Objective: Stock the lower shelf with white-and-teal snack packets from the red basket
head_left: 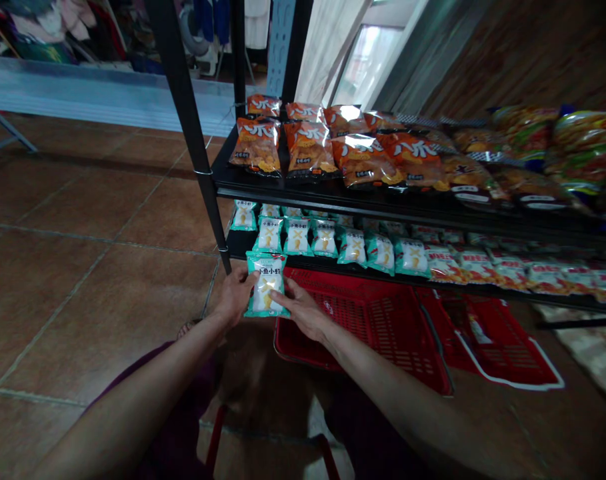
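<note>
A green and white snack bag [266,285] is held upright between my two hands, in front of the lower shelf's left end. My left hand [239,293] grips its left side, the thumb on the front. On the right side my right hand [305,310] holds it, with fingers against the front and edge. Behind it, similar green and white bags [297,237] stand in rows on the lower shelf [240,241]. Orange snack bags [310,148] fill the left part of the upper shelf [283,189].
Below the shelf, a red basket [383,327] sits on the tiled floor [73,267], with a second red basket [503,340] to its right. A black shelf post [187,120] rises left of the bags. Red and white bags [513,272] line the lower shelf's right part.
</note>
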`<state>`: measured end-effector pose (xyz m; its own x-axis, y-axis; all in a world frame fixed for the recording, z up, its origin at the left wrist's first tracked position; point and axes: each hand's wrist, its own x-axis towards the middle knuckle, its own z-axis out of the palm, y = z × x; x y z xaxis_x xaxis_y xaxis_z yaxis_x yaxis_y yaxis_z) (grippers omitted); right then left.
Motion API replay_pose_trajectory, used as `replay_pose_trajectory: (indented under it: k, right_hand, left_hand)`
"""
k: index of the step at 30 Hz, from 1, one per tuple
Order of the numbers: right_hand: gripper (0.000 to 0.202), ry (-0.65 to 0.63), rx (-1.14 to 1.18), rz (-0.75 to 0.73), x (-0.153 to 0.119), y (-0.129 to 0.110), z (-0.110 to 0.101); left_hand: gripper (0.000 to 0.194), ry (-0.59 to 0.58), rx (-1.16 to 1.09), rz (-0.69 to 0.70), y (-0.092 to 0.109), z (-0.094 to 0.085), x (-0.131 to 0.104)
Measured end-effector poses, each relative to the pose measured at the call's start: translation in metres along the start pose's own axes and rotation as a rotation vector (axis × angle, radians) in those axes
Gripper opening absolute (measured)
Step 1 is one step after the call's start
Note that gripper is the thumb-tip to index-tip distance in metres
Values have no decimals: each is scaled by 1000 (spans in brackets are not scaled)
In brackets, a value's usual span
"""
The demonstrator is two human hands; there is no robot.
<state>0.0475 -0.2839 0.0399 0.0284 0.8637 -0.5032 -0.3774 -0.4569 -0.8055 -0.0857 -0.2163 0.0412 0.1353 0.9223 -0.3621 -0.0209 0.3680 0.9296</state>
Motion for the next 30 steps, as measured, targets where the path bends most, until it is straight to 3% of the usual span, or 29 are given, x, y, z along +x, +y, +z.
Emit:
replay_pose_trajectory:
  k: [4,10,15,19,23,30]
  right_hand:
    - [51,42,-27,-19,2,9,0]
    - [51,120,-17,-93,9,16,-5]
    - [53,107,-68,-148,21,18,-5]
    - [50,103,-148,-248,45,10,-5]
    - [42,162,-336,-360,81,-11,-2]
    - [33,343,-673,-424,140,-43,19]
  left_hand:
    - [19,56,53,-33,-4,0,2]
    - [38,-129,-18,-138,-8,-2,1]
    - [38,-235,-67,-80,-12,-1,10]
    - [36,-81,97,121,-14,4,36]
    - [47,70,371,250,0,7,69]
    - [46,173,503,432,20,6,124]
